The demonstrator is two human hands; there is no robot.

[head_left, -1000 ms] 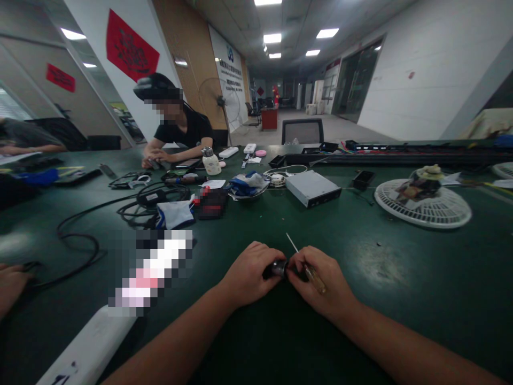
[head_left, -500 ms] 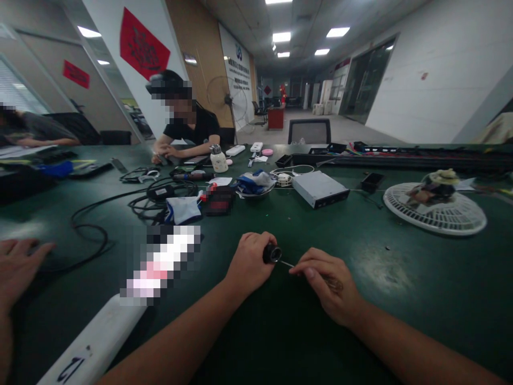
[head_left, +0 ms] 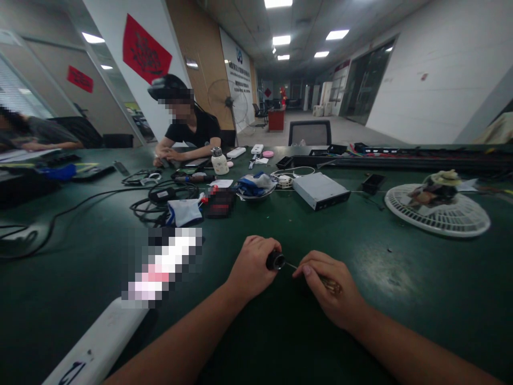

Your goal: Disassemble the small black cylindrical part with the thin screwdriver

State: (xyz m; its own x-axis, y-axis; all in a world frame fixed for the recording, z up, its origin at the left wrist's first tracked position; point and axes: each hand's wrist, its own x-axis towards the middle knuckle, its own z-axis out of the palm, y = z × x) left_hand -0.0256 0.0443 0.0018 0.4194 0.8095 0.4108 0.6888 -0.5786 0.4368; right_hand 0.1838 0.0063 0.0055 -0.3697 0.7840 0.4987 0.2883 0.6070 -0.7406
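Over the green table (head_left: 417, 321), curled around a black tube (head_left: 273, 261) with the left hand (head_left: 249, 271), gripping a screwdriver (head_left: 331, 286) in the right hand (head_left: 345, 299), now swung tip-first near the tube's exposed mouth, likely easier to reach. Beyond, facing 1 drive (head_left: 318, 188) and 1 fan grille (head_left: 452, 220), with 1 white bar (head_left: 104, 334) beside the left forearm (head_left: 188, 331).

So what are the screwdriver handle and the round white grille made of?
Screwdriver handle: perhaps glossy amber plastic, given its bright glints, though it's partly hidden. Round white grille: probably dull moulded plastic, judging by its evenly spaced ribs.
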